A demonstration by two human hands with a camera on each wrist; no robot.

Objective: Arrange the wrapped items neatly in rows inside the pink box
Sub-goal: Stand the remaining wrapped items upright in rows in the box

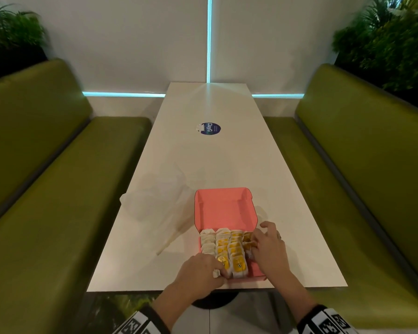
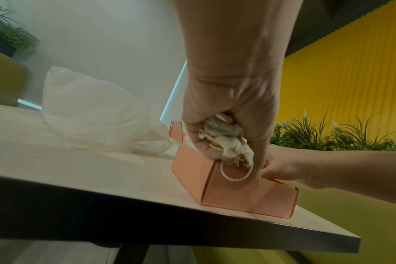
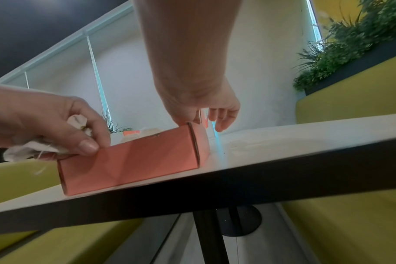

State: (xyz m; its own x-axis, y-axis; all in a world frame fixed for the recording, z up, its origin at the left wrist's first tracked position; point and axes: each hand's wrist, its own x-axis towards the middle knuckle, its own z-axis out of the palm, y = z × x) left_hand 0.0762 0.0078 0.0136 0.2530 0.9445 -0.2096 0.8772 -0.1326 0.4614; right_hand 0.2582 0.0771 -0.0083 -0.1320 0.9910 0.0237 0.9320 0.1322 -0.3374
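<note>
Pink box sits at worktop near edge — three rows of wrapped items done, fourth part-filled. Left hand clutches several packets at the front-left corner; right hand, fingers loosely spread, tidies the right row.

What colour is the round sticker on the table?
The sticker is dark blue with white writing; the head view shows it best.

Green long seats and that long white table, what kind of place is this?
Probably a café or restaurant booth. Two padded green bench seats face each other across a long narrow white table, a round blue sticker sits mid-table, and leafy plants in dark planters stand behind the seats.
</note>
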